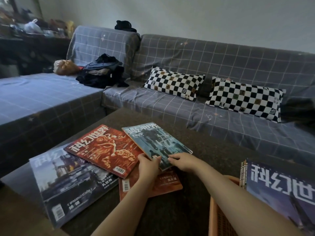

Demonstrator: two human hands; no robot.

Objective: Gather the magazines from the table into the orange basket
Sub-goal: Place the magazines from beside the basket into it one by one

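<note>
Several magazines lie on the dark table (196, 167). A teal magazine (153, 140) is on top, its near edge lifted. My left hand (148, 165) pinches its near left corner, and my right hand (183, 161) grips its near right edge. Under it lie a red magazine (104, 149), an orange magazine (167, 184) and, at the left, a blue-grey magazine (68, 181). The orange basket (217, 217) stands at the lower right, with a purple-blue magazine (281, 188) standing in it among others.
A grey checked sofa (170, 103) wraps round the far and left sides of the table. Two black-and-white checkered pillows (173, 82) lie on it, with a pile of dark clothes (102, 72) in the corner. A cluttered dark cabinet (25, 40) is at the back left.
</note>
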